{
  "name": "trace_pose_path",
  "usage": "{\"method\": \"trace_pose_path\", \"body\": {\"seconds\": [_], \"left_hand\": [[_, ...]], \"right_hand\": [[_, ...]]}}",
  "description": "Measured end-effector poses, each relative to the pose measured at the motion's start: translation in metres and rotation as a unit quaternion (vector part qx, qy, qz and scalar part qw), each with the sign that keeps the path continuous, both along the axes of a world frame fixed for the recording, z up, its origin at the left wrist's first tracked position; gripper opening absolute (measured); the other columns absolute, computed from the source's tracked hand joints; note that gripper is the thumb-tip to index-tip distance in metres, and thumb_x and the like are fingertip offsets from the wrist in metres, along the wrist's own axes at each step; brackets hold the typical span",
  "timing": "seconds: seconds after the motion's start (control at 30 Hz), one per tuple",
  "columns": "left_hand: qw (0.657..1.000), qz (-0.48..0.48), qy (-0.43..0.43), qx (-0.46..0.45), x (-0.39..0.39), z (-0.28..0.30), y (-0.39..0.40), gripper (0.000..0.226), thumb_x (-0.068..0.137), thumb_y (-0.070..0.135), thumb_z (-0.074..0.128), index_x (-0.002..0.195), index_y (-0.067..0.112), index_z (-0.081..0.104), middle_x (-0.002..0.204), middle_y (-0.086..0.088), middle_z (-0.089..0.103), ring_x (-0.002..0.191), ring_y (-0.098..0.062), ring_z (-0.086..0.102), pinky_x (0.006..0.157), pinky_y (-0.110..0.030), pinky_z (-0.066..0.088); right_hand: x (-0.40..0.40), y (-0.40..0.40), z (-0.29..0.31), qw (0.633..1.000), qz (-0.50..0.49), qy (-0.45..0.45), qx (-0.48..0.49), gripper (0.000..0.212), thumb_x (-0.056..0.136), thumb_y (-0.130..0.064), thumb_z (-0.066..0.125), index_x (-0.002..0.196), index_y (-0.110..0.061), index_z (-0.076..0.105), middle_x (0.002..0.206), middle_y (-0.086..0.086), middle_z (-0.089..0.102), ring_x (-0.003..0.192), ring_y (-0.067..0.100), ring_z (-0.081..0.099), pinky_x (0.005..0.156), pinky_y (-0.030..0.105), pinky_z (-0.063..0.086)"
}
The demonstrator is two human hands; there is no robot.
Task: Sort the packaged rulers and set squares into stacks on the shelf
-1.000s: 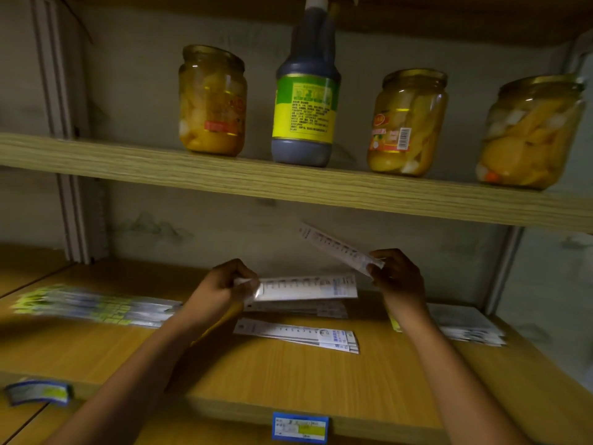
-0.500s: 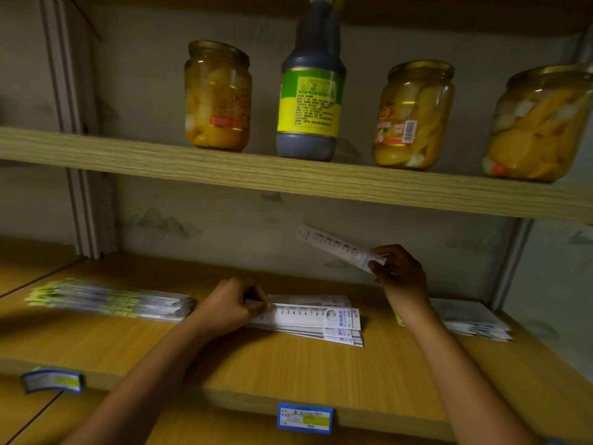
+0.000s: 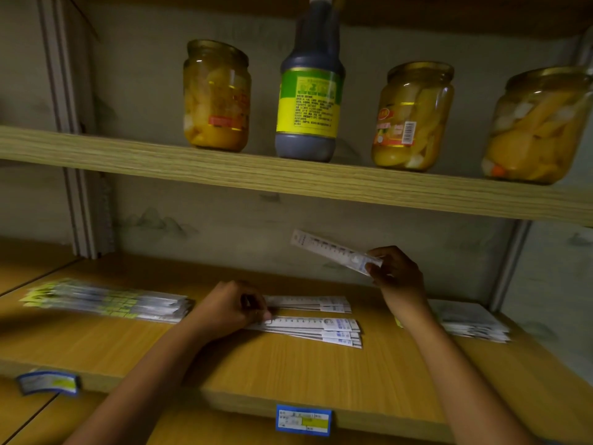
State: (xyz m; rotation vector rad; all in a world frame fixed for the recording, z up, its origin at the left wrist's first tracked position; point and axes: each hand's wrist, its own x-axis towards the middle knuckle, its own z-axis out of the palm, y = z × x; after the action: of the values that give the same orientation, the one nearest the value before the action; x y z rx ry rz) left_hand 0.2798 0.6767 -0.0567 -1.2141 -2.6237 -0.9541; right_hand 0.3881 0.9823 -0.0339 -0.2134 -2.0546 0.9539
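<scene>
Closest in, the left hand (image 3: 232, 308) pinches the end of the top ruler on the front stack (image 3: 316, 329) on the lower shelf (image 3: 288, 374). Further back, the right hand (image 3: 396, 274) grips another packaged ruler (image 3: 333, 250) by one end, up in the air. These look light, flat and probably slick in the plastic, so I'd grab near an end.

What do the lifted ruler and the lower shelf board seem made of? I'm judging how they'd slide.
Lifted ruler: likely thin plastic in a glossy clear sleeve, judging by the sheen and printed scale. Lower shelf board: wood-grain laminate or veneer, smooth and slightly shiny; the core cannot be told.
</scene>
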Motion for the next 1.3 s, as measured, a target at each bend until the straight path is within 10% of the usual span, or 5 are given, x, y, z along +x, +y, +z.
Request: {"method": "trace_pose_path", "body": {"seconds": [0.83,1.3], "left_hand": [[0.937,0.291,0.169,0.095,0.0,0.007,-0.009,0.018,0.08,0.029,0.071,0.096,0.02,0.068,0.089,-0.008,0.067,0.078,-0.032,0.063,0.06,-0.033,0.05],[0.941,0.275,0.162,0.111,-0.005,0.001,-0.007,0.021,0.082,0.031,0.071,0.101,0.024,0.067,0.093,0.001,0.068,0.078,-0.021,0.064,0.06,-0.028,0.05]], "right_hand": [[0.014,-0.024,0.01,0.938,0.25,-0.201,-0.129,0.011,0.087,-0.014,0.073,0.093,-0.008,0.065,0.092,0.011,0.075,0.071,0.021,0.06,0.066,0.033,0.051],[0.016,-0.027,0.0,0.92,0.191,-0.332,0.087,0.014,0.078,-0.038,0.079,0.085,-0.028,0.073,0.091,-0.011,0.072,0.092,0.007,0.064,0.079,0.028,0.051]]}}
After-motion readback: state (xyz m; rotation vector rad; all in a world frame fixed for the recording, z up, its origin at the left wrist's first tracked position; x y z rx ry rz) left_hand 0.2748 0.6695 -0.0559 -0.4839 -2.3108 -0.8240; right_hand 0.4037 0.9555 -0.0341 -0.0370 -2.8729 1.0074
